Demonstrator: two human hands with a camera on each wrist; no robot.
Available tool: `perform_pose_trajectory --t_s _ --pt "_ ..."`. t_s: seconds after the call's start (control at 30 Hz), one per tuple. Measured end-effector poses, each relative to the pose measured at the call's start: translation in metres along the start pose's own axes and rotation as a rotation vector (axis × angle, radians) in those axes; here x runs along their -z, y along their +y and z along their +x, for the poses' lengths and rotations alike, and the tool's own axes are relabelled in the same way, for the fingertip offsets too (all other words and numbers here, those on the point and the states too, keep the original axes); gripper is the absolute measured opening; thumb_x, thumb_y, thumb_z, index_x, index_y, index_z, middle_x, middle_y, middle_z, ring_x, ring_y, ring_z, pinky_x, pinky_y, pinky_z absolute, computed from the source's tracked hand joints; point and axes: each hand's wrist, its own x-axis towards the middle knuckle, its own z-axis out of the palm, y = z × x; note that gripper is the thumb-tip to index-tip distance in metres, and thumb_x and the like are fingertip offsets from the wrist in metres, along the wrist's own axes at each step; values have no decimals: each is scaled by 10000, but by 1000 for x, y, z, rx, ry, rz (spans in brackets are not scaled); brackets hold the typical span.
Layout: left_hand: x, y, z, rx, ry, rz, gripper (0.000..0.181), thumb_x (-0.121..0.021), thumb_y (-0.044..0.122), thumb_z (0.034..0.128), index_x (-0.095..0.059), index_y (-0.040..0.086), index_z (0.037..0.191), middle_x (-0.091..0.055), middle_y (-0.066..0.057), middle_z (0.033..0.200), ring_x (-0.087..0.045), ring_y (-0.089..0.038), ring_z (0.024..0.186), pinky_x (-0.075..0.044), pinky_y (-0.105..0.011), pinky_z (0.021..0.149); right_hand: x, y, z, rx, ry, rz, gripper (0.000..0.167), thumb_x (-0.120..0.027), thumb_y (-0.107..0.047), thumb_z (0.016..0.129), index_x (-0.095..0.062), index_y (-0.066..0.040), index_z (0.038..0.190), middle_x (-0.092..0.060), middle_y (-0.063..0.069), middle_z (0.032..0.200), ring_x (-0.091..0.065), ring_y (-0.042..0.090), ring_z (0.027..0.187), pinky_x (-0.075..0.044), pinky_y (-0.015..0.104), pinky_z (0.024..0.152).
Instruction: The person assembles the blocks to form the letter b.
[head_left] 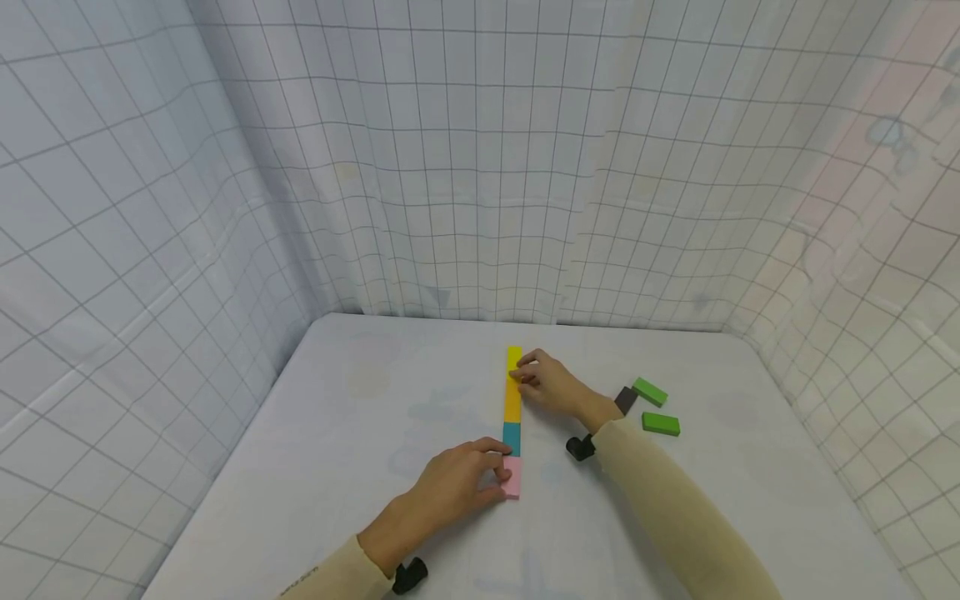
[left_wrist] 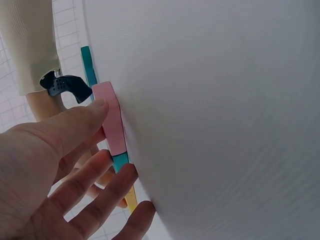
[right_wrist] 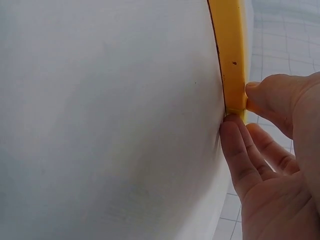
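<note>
A straight row of blocks runs away from the person in the head view: pink [head_left: 513, 479] nearest, then blue-green [head_left: 512, 435], orange-yellow [head_left: 512, 406] and bright yellow [head_left: 513, 354] at the far end. From the left, my left hand [head_left: 463, 477] touches the pink and blue-green blocks, thumb near the pink block's near end. Its fingers look spread in the left wrist view, the thumb on the pink block [left_wrist: 112, 122]. My right hand [head_left: 553, 385] touches the row from the right where the two yellow blocks meet. The right wrist view has its thumb and fingertips against the orange-yellow block [right_wrist: 231, 55].
Two green blocks [head_left: 661, 424] and a black block [head_left: 626, 399] lie right of the row, near the right forearm. White cloth covers the table [head_left: 360, 467]. Grid-patterned curtains [head_left: 480, 192] hang behind and at both sides.
</note>
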Motion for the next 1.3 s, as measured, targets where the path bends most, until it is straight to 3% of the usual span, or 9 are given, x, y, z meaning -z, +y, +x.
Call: perform_pose_trajectory --t_s 0.1,0.13,0.23,0.4,0.53,0.67,1.3 --pt "0 -1 0 -2 10 5 128 -986 224 965 -860 223 987 -814 19 1461 -821 -234 1267 -710 -421 968 6 -13 -4 15 8 7 375 -746 -232 1163 -786 -25 1473 -633 176 1520 -782 245 1259 -661 332 1090" --pt "0 -1 0 -3 15 6 135 -989 218 961 -856 221 985 -816 16 1456 -822 -238 1264 -710 -428 968 4 -8 -2 8 7 14 368 -744 -230 1165 -788 -26 1468 -634 180 1508 -785 241 1228 -668 325 1062" --pt "-1 -2 0 -4 25 8 152 -995 207 952 -846 218 979 -819 14 1445 -825 -241 1258 -711 -436 973 12 -20 -5 -18 -17 47 371 -747 -205 1160 -778 -11 1474 -628 210 1518 -786 268 1213 -682 371 1057" --pt "-2 -2 0 -7 21 -1 146 -989 215 960 -845 215 987 -816 11 1451 -821 -241 1265 -707 -439 996 23 -41 -13 -36 -38 83 385 -746 -192 1155 -767 -9 1493 -622 232 1547 -778 292 1248 -674 412 1108" --pt "-4 -2 0 -12 23 -2 147 -987 212 964 -843 221 990 -818 14 1451 -820 -236 1272 -706 -439 1008 20 -35 -15 -35 -35 77 416 -750 -241 1160 -757 -29 1518 -613 205 1580 -763 269 1262 -666 401 1122" --pt "-5 -2 1 -14 28 2 149 -987 207 964 -840 217 985 -821 16 1445 -821 -231 1272 -706 -437 1018 27 -51 -17 -112 -53 84 425 -757 -180 1148 -737 -9 1536 -591 229 1626 -751 323 1308 -652 498 1161" --pt "-4 -1 1 -14 15 18 140 -987 207 965 -855 206 1012 -820 19 1446 -820 -227 1286 -708 -430 1016 28 -56 -29 -181 -49 119 479 -740 -232 1169 -682 -114 1629 -529 196 1721 -739 315 1351 -642 516 1190"
